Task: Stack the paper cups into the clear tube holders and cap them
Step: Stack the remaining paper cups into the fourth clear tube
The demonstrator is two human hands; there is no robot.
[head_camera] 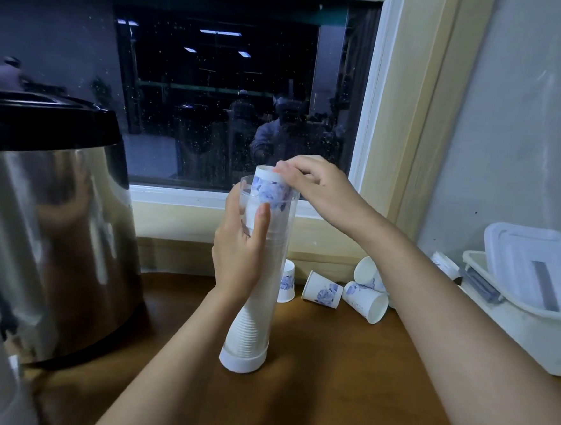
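- A steel urn [49, 229] with a black lid fills the left edge and stands on the wooden counter [326, 398].
- Behind it, a dark window [214, 91] spans the back wall, and its glass reflects a dim room.
- The person's left hand [239, 256] is wrapped round the upper half of the tube [277, 262]. The thumb lies up the near side and the fingers curl behind, clamped on the clear wall.
- The tube stands on the counter at centre, leaning slightly to the right at its top. Its lower end sits in a white cap [243, 360] that touches the wood.
- Inside the tube, a stack [247, 329] of white cups fills nearly its whole height, with the ribbed rims showing just above the cap.
- The top cup [269, 186], white with a blue flower print, is mouth down. It is partly sunk in the tube's open mouth, and its base pokes out above the rim.
- The right hand [311, 181] comes in from the right above the tube. Its fingertips are pinched on the base of the top cup, and the other fingers are curled.
- Four loose cups [321, 291] lie on the counter against the back wall, right of the tube:
  - One stands mouth down just behind the tube.
  - The next leans, also mouth down.
  - Two more lie on their sides, touching each other.
- A white bin [513, 325] sits at the far right of the counter, with a clear lid [528, 259] propped at a tilt inside it.
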